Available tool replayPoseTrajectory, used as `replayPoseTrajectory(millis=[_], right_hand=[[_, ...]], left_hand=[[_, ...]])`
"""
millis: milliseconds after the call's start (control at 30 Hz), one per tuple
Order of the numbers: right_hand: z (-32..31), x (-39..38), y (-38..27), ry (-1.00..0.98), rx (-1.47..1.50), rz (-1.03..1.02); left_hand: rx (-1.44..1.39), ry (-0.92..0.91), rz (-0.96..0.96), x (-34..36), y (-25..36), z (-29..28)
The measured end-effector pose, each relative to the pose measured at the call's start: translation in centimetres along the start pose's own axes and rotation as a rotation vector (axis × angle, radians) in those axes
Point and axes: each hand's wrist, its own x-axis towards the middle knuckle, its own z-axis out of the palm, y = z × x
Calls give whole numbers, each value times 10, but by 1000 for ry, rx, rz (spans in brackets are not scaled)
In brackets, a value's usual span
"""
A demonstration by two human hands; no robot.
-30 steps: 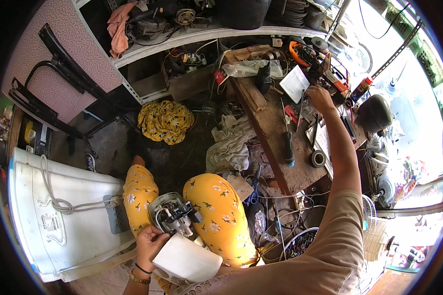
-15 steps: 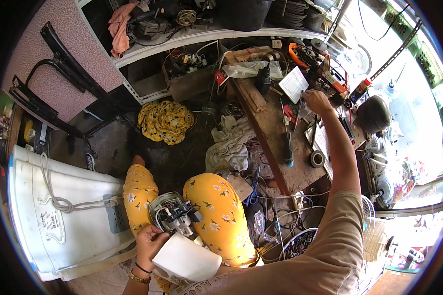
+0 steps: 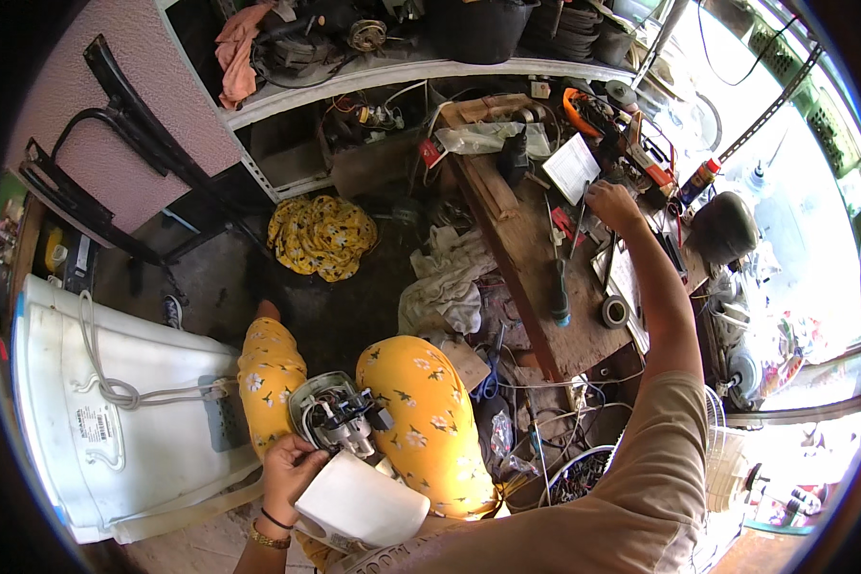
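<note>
White plastic forms the smooth, boxlike casing [image 3: 365, 499] I see resting at the lap, just right of the left hand [image 3: 292, 474]. I have that hand's thumb and fingertips pinched together on the casing's upper corner. Just above those fingertips sits an open, rounded motor unit [image 3: 335, 421] crowded with wires and grey metal parts, between the legs of the yellow flowered trousers [image 3: 421, 421]. I have the right hand [image 3: 614, 206] stretched out over the brown wooden workbench [image 3: 584, 352], its fingers curled; whether they grip anything I cannot tell. A thin metal rod [image 3: 578, 230] runs just beside and below these fingertips. Past them, to the upper left, lies a white paper sheet [image 3: 572, 167]; nearer the body than they are, I see a teal-and-black tool handle [image 3: 560, 304] and a round roll of dark tape [image 3: 607, 316]. Right of the same fingers, well apart, is a dark, rounded, pot-like object [image 3: 724, 231].
</note>
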Motion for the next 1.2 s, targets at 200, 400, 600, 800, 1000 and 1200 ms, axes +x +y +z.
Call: replayPoseTrajectory(millis=[200, 400, 600, 800, 1000, 1200], right_hand=[[-5, 5, 1, 66, 155, 78], [-2, 8, -3, 77, 251, 291], [4, 1, 5, 146, 324, 218], [4, 1, 0, 118, 290, 116], [2, 4, 0, 82, 224, 104], [-3, 9, 9, 7, 256, 74]], left_hand=[[0, 8, 2, -4, -1, -2], [10, 1, -17, -1, -2, -3], [37, 5, -1, -1, 0, -2], [11, -18, -7, -2, -2, -4], [5, -3, 7, -2, 3, 0], [-7, -8, -3, -1, -2, -2]])
